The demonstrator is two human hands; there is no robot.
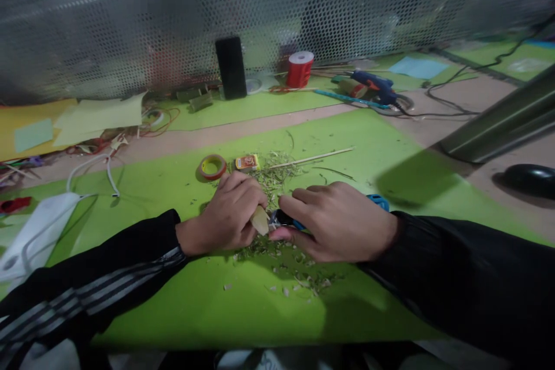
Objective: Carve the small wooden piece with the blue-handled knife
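My left hand (pixel 236 211) is closed around a pale piece of wood (pixel 260 221), whose cut end shows at the fingers. My right hand (pixel 333 219) grips a blue and black craft knife (pixel 378 202); its blue end sticks out behind the hand. The knife's front is against or very close to the wood, though the exact contact is hard to make out. Wood shavings (pixel 277 176) lie scattered around and under both hands. Just beyond the left hand are a roll of brown tape (pixel 212 167) and a small matchbox (pixel 247 162).
A thin stick (pixel 318 157) lies past the shavings on the green mat (pixel 173 312). Farther back stand a phone (pixel 231 67), a red spool (pixel 299 69) and a blue glue gun (pixel 373 85). A white power strip (pixel 39 231) is at left; a metal post (pixel 498 118) and black mouse (pixel 531 179) are right.
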